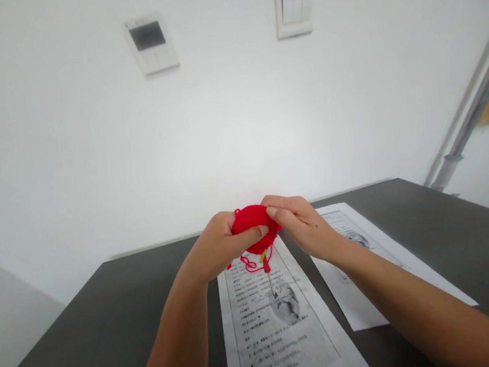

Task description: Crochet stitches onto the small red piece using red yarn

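A round red crocheted piece (252, 220) is held up between my two hands above the table. My left hand (222, 240) grips its left side, with the thumb laid across the front. At the upper right edge, my right hand (295, 219) pinches the piece between thumb and fingers. Loose red yarn (250, 264) loops below it. Just under the piece is a small yellow item (263, 256), too small to name. Beside it, a thin metal tool with a red handle (267, 266), which looks like a crochet hook, points down over the paper.
A printed sheet (281, 347) with text and a dark picture lies on the dark table (90, 337) beneath my hands. Another printed sheet (360, 305) lies to the right, partly behind my right forearm. The white wall behind carries a control panel (153, 42) and a switch (294, 8).
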`<action>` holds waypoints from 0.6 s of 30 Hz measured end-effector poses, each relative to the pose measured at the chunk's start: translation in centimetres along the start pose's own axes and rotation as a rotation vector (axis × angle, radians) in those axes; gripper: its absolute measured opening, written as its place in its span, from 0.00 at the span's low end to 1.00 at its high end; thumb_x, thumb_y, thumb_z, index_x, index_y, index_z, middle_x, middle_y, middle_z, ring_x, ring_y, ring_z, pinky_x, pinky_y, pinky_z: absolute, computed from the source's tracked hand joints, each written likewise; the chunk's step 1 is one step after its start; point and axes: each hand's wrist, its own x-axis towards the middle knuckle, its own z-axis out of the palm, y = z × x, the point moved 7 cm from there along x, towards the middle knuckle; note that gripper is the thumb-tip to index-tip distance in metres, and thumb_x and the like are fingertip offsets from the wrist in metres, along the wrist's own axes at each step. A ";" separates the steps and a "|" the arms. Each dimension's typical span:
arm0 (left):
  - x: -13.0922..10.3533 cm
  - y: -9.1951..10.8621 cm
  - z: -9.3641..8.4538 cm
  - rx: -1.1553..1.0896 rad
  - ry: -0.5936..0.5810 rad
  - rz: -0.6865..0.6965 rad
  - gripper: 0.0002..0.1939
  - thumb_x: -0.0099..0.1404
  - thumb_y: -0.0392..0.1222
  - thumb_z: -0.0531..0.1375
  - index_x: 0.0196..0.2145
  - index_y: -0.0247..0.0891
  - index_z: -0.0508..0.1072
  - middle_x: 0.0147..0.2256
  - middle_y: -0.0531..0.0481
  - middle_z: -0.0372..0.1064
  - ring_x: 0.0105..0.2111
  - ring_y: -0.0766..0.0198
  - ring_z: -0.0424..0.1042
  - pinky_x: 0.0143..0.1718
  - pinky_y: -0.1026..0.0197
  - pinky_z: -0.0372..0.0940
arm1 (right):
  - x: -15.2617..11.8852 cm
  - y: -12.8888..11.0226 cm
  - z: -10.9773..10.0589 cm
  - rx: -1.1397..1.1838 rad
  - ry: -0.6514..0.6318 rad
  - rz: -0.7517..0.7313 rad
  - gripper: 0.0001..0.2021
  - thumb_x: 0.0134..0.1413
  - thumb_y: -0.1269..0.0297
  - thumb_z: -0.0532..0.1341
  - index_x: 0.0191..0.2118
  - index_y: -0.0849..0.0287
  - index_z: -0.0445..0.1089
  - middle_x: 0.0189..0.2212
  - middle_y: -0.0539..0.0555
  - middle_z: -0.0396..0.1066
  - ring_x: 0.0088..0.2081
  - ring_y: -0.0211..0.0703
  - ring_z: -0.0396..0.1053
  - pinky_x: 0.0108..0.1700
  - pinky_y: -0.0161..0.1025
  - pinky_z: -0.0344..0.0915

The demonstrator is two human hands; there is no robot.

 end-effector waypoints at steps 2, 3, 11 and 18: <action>0.0 0.0 0.0 0.006 0.005 -0.004 0.15 0.55 0.49 0.60 0.20 0.37 0.64 0.18 0.56 0.60 0.19 0.69 0.58 0.22 0.65 0.51 | 0.0 0.0 0.0 -0.003 -0.001 -0.004 0.14 0.61 0.65 0.48 0.23 0.57 0.55 0.21 0.46 0.55 0.24 0.35 0.54 0.27 0.35 0.51; 0.0 0.0 0.0 0.011 0.005 -0.002 0.15 0.56 0.49 0.60 0.20 0.37 0.64 0.18 0.56 0.59 0.19 0.69 0.57 0.21 0.65 0.51 | 0.0 -0.1 0.0 -0.005 0.000 -0.007 0.14 0.61 0.65 0.48 0.23 0.57 0.55 0.21 0.46 0.55 0.24 0.35 0.53 0.26 0.35 0.51; -0.1 0.0 0.0 0.050 -0.007 0.012 0.16 0.58 0.49 0.60 0.21 0.37 0.63 0.18 0.56 0.58 0.19 0.70 0.56 0.21 0.65 0.49 | 0.1 -0.1 -0.1 -0.015 0.010 -0.001 0.13 0.58 0.67 0.49 0.22 0.57 0.54 0.20 0.45 0.53 0.23 0.35 0.52 0.26 0.35 0.49; 0.1 0.4 -0.3 -0.088 0.037 0.076 0.11 0.55 0.46 0.64 0.27 0.35 0.72 0.25 0.53 0.69 0.24 0.67 0.65 0.27 0.64 0.60 | 0.0 0.0 -0.5 0.033 0.055 -0.012 0.12 0.58 0.67 0.49 0.23 0.57 0.57 0.21 0.46 0.55 0.24 0.35 0.54 0.26 0.35 0.51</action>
